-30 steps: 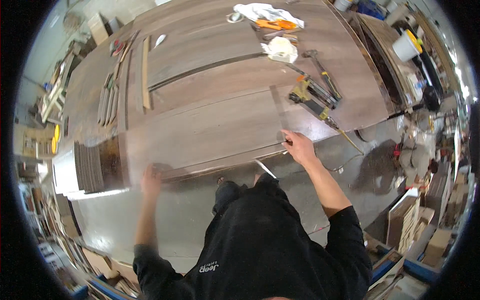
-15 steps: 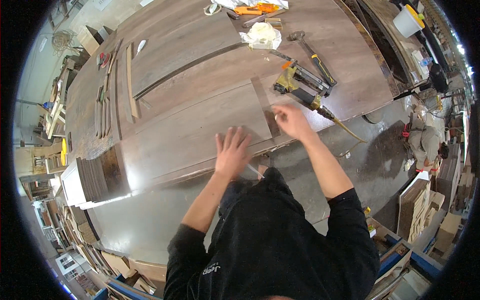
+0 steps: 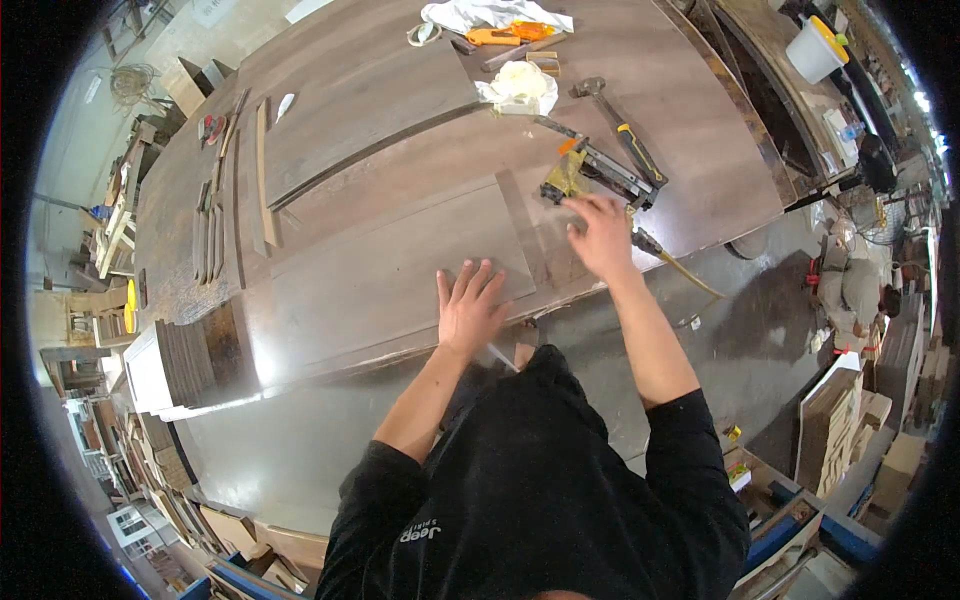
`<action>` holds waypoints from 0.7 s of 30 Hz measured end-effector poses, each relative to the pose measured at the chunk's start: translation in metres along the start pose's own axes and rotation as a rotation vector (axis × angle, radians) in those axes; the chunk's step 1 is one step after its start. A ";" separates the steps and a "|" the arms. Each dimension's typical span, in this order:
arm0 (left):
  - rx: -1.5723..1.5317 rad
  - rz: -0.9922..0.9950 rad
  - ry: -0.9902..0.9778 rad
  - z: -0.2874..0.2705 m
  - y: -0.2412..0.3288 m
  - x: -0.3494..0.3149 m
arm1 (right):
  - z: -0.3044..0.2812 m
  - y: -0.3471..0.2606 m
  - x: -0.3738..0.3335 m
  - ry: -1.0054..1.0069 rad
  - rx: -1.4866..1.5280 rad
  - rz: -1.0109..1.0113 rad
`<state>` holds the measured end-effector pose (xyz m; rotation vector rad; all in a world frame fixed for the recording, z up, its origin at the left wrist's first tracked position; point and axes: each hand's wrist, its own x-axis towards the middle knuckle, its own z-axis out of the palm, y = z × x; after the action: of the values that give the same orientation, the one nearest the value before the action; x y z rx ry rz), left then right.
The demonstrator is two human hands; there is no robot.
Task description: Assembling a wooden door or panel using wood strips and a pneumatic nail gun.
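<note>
My left hand (image 3: 472, 308) lies with fingers spread on the near edge of a flat grey-brown wood panel (image 3: 400, 250). Over the handle of a yellow and black nail gun (image 3: 600, 172) reaches my right hand (image 3: 604, 240), fingers bent and thumb apart; it hides much of the handle. The gun lies on its side on the table, with a yellowish air hose (image 3: 690, 275) running off the near edge. Just beyond it is a hammer (image 3: 628, 135) with a black and yellow grip.
A second panel (image 3: 370, 110) lies farther back. At the far side are a white cloth (image 3: 490, 14), an orange tool (image 3: 495, 37) and a white container of pale paste (image 3: 520, 85). Wood strips (image 3: 210, 235) and stacked boards (image 3: 180, 360) occupy the left. Another person (image 3: 850, 290) crouches at right.
My right hand has moved from the panel's right end forward to the nail gun's handle. My left hand stays on the panel's near edge. The view has shifted slightly.
</note>
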<state>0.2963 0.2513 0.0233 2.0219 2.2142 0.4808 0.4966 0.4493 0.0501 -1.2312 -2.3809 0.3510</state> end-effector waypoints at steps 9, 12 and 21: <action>-0.051 -0.016 0.041 0.000 0.005 0.000 | -0.019 -0.002 0.069 -0.488 -0.096 0.262; -0.047 -0.019 0.047 -0.003 0.000 0.003 | -0.031 -0.010 0.053 -0.503 0.018 0.222; -0.106 -0.043 -0.013 -0.008 0.000 0.000 | -0.091 -0.059 -0.030 -0.645 0.967 0.639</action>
<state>0.2940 0.2501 0.0313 1.9160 2.1710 0.5661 0.5147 0.3932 0.1463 -1.4086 -1.6609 2.0484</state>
